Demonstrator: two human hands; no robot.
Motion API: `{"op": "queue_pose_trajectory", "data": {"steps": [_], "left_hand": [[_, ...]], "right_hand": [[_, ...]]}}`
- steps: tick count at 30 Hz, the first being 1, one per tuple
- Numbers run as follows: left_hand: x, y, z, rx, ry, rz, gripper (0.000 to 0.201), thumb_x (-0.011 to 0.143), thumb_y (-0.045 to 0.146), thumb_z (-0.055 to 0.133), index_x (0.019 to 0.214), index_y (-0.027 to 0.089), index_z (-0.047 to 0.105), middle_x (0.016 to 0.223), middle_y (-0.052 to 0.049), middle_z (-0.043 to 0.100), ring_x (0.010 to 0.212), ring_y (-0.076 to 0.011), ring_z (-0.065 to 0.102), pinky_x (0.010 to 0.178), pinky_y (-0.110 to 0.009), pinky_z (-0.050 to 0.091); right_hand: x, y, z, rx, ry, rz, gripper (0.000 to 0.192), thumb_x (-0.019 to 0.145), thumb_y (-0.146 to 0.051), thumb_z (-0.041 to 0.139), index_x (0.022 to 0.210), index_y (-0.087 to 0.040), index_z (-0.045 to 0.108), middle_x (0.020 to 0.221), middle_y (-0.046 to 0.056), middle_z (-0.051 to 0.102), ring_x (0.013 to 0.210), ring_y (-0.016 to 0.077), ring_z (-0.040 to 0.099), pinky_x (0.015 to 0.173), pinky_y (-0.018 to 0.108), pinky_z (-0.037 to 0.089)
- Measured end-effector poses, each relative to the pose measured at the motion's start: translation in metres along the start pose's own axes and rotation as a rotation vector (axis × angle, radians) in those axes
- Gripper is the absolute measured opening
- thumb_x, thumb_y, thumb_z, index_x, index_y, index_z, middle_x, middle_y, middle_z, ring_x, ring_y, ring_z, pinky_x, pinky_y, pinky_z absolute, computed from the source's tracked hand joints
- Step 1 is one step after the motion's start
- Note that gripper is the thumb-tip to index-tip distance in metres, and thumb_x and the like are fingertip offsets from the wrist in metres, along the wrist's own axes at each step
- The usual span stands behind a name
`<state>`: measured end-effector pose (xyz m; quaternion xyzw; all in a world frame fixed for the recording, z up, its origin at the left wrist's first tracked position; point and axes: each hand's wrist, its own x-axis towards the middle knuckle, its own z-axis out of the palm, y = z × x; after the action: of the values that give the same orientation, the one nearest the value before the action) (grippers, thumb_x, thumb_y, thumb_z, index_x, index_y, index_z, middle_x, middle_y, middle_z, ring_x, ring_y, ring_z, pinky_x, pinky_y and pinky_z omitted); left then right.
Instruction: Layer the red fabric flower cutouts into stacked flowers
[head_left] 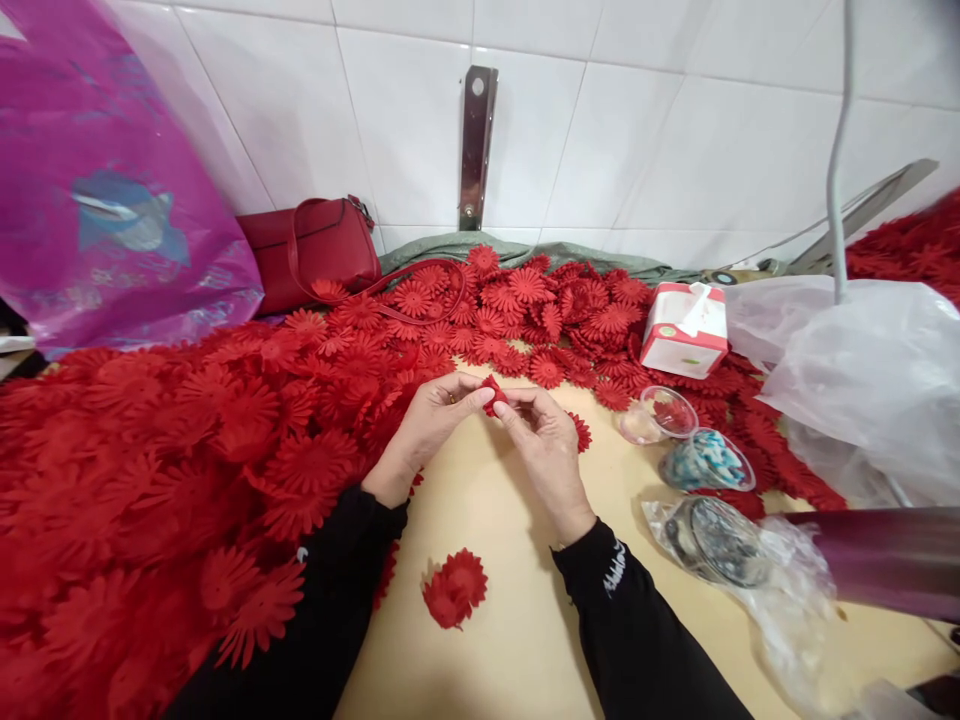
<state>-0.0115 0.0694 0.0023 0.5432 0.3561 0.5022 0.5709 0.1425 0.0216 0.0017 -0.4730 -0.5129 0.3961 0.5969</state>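
Note:
My left hand [429,420] and my right hand [546,448] meet over the tan table [517,620], and together their fingertips pinch one small red fabric flower piece [493,392]. Both wrists wear black sleeves. A folded red fabric flower [454,588] lies on the table close to me, between my forearms. A large heap of flat red fabric flowers [187,450] spreads along my left and across the back of the table.
A red handbag [315,250] leans at the tiled wall, a pink plastic bag [97,190] at far left. To the right stand a tissue box [686,328], small clear cups [660,412], a cup of blue-white bits [706,462], a glass jar [712,540] and clear plastic bags [862,370].

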Motion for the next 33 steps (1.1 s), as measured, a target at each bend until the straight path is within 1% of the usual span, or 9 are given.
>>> {"op": "queue_pose_trajectory", "data": {"steps": [4, 9, 12, 14, 17, 19, 22, 27, 33], "left_hand": [[0.000, 0.000, 0.002, 0.048, -0.007, 0.022, 0.025, 0.080, 0.043, 0.085, 0.084, 0.018, 0.080, 0.085, -0.004, 0.077, 0.083, -0.0177, 0.067, 0.089, -0.031, 0.052], [0.000, -0.004, 0.006, -0.060, -0.014, 0.001, 0.034, 0.074, 0.037, 0.090, 0.101, 0.020, 0.078, 0.102, -0.005, 0.079, 0.090, -0.0180, 0.070, 0.090, -0.032, 0.054], [0.000, -0.005, 0.006, -0.105, 0.006, -0.008, 0.030, 0.073, 0.036, 0.091, 0.093, 0.019, 0.077, 0.097, -0.004, 0.078, 0.088, -0.0168, 0.070, 0.089, -0.031, 0.054], [0.000, -0.005, 0.005, -0.153, -0.020, -0.064, 0.030, 0.073, 0.038, 0.092, 0.090, 0.017, 0.078, 0.091, -0.003, 0.077, 0.083, -0.0155, 0.068, 0.085, -0.030, 0.054], [-0.001, -0.004, 0.004, -0.308, -0.058, -0.140, 0.037, 0.070, 0.037, 0.095, 0.095, 0.018, 0.075, 0.084, 0.000, 0.074, 0.073, -0.0122, 0.066, 0.075, -0.026, 0.053], [-0.002, -0.002, 0.005, -0.409, -0.061, -0.153, 0.039, 0.068, 0.033, 0.096, 0.093, 0.019, 0.070, 0.076, 0.003, 0.070, 0.068, -0.0098, 0.063, 0.071, -0.023, 0.051], [-0.004, -0.002, 0.007, -0.490, -0.063, -0.160, 0.043, 0.065, 0.029, 0.099, 0.089, 0.019, 0.065, 0.077, 0.004, 0.069, 0.070, -0.0088, 0.064, 0.074, -0.022, 0.052], [-0.005, -0.007, 0.008, -0.477, -0.055, -0.216, 0.043, 0.068, 0.025, 0.095, 0.099, 0.019, 0.066, 0.105, -0.003, 0.073, 0.097, -0.0151, 0.069, 0.091, -0.029, 0.054], [-0.003, -0.004, 0.007, -0.450, 0.008, -0.152, 0.041, 0.072, 0.028, 0.092, 0.104, 0.022, 0.066, 0.104, 0.000, 0.067, 0.098, -0.0138, 0.065, 0.092, -0.028, 0.052]], "right_hand": [[0.000, 0.001, 0.002, 0.087, -0.003, 0.007, 0.020, 0.089, -0.038, 0.075, 0.099, -0.020, 0.071, 0.099, 0.005, 0.076, 0.091, 0.0190, 0.072, 0.091, 0.037, 0.059], [0.001, 0.003, 0.000, 0.019, 0.035, -0.039, 0.019, 0.094, -0.038, 0.070, 0.096, -0.020, 0.067, 0.092, 0.003, 0.071, 0.088, 0.0171, 0.067, 0.087, 0.034, 0.058], [0.002, 0.002, -0.002, -0.024, 0.003, -0.071, 0.022, 0.094, -0.039, 0.069, 0.106, -0.021, 0.065, 0.093, 0.002, 0.068, 0.086, 0.0161, 0.066, 0.084, 0.032, 0.058], [0.002, -0.001, -0.003, -0.091, -0.012, -0.132, 0.033, 0.094, -0.037, 0.069, 0.124, -0.023, 0.063, 0.110, 0.006, 0.069, 0.097, 0.0177, 0.068, 0.089, 0.034, 0.059], [0.002, -0.006, -0.004, -0.215, -0.090, -0.243, 0.040, 0.098, -0.035, 0.065, 0.137, -0.027, 0.062, 0.146, 0.012, 0.061, 0.132, 0.0223, 0.061, 0.114, 0.043, 0.051], [0.002, -0.009, -0.004, -0.208, -0.175, -0.262, 0.033, 0.101, -0.033, 0.061, 0.134, -0.026, 0.065, 0.149, 0.011, 0.062, 0.142, 0.0226, 0.056, 0.123, 0.046, 0.042], [0.002, -0.008, -0.002, -0.148, -0.210, -0.238, 0.029, 0.104, -0.033, 0.058, 0.130, -0.025, 0.066, 0.142, 0.010, 0.069, 0.143, 0.0221, 0.057, 0.125, 0.046, 0.041], [0.000, -0.004, 0.004, -0.211, -0.110, -0.251, 0.020, 0.105, -0.035, 0.055, 0.116, -0.024, 0.066, 0.125, 0.009, 0.075, 0.129, 0.0224, 0.066, 0.114, 0.042, 0.051], [-0.001, -0.006, 0.006, -0.312, 0.032, -0.255, 0.018, 0.105, -0.036, 0.052, 0.102, -0.023, 0.064, 0.099, 0.005, 0.072, 0.092, 0.0191, 0.068, 0.090, 0.034, 0.056]]}}
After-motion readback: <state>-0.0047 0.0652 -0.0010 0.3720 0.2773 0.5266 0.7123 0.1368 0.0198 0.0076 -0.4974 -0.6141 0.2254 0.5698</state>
